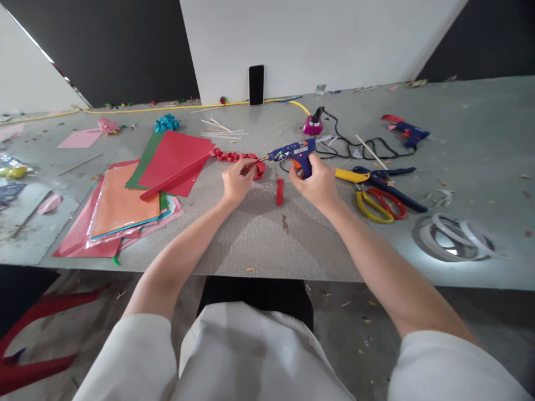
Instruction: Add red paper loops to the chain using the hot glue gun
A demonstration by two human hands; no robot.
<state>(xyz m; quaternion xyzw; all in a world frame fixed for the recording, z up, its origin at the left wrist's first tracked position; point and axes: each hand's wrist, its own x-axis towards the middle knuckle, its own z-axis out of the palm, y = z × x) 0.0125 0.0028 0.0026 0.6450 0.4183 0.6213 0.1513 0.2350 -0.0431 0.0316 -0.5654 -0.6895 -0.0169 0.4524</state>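
Observation:
In my right hand [315, 181] is a blue hot glue gun [292, 151] with an orange trigger, its nozzle pointing left. My left hand [239, 181] pinches the end of a red paper chain [229, 156] just in front of that nozzle. Whether the tip touches the paper I cannot tell. The rest of the chain runs left toward a stack of red sheets [178, 159]. A short red paper strip [280, 192] lies on the grey table below the glue gun.
Scissors [378, 205], a yellow-handled cutter [353, 176] and blue pliers [387, 181] lie right of my right hand. Beyond them are tape rolls [455, 239] and a second glue gun [407, 132]. Black cords run from a purple adapter [312, 125]. A phone [256, 85] leans on the wall.

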